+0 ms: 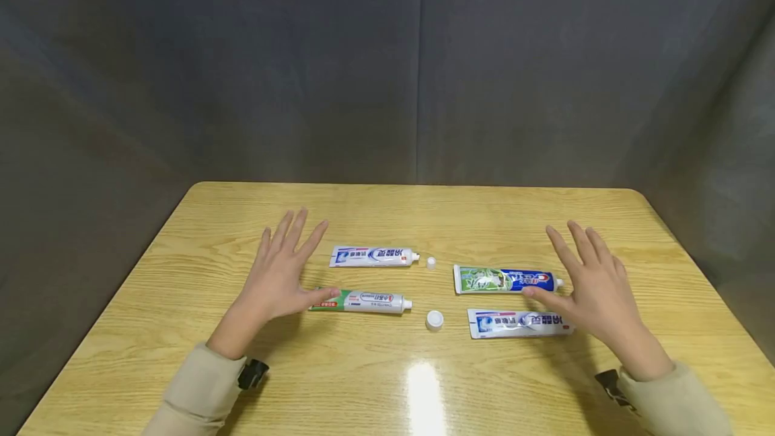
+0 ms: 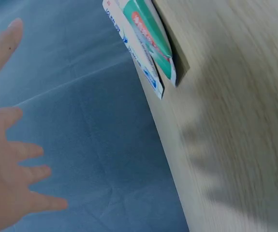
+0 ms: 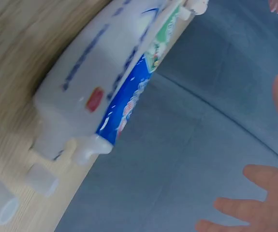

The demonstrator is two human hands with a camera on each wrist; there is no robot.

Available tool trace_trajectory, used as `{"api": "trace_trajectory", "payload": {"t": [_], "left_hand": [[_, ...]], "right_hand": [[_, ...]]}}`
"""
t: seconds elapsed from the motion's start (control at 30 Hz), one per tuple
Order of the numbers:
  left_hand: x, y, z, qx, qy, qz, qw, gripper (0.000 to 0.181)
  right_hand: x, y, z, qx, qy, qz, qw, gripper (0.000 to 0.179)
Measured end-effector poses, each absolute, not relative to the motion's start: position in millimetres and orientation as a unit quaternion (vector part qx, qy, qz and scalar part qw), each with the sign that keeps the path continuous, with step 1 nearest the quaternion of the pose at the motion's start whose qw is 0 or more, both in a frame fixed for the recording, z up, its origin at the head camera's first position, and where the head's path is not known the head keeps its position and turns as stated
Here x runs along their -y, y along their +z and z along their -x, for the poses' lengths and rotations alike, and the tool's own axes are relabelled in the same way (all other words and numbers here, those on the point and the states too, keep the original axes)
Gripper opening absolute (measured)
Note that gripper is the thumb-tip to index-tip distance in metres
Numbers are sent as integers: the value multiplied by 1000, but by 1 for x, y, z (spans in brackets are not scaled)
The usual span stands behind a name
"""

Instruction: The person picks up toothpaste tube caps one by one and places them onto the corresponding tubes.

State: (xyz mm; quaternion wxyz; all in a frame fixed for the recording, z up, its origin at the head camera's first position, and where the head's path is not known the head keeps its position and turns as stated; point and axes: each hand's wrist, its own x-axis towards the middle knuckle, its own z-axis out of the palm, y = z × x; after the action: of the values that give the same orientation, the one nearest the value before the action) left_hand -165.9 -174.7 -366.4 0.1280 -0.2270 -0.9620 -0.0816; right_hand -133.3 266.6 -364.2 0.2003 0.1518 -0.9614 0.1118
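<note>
Left hand [image 1: 280,282] and right hand [image 1: 602,295] hover, spread wide, near tubes [image 1: 374,258]; right wrist view shows two caps [image 3: 42,180] unseen from the head.

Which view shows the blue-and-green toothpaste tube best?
Head view. It looks down on the blue-and-green toothpaste tube, showing its full length. The right wrist view shows only part, behind a white tube; the left wrist view doesn't show it.
</note>
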Motion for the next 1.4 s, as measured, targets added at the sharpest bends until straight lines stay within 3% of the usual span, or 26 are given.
{"api": "trace_trajectory", "payload": {"t": [0.33, 0.63, 0.8, 1.4], "left_hand": [[174, -363, 166, 930, -159, 295, 149, 87], [171, -364, 166, 921, -226, 301, 96, 77], [172, -368, 168, 912, -263, 307, 68, 69], [163, -379, 180, 885, -307, 349, 34, 58]], "right_hand": [[-252, -360, 132, 942, 190, -184, 206, 89], [-234, -360, 134, 935, 239, -198, 172, 70], [-226, -360, 136, 934, 263, -208, 126, 61], [-207, -375, 146, 908, 339, -242, 40, 46]]}}
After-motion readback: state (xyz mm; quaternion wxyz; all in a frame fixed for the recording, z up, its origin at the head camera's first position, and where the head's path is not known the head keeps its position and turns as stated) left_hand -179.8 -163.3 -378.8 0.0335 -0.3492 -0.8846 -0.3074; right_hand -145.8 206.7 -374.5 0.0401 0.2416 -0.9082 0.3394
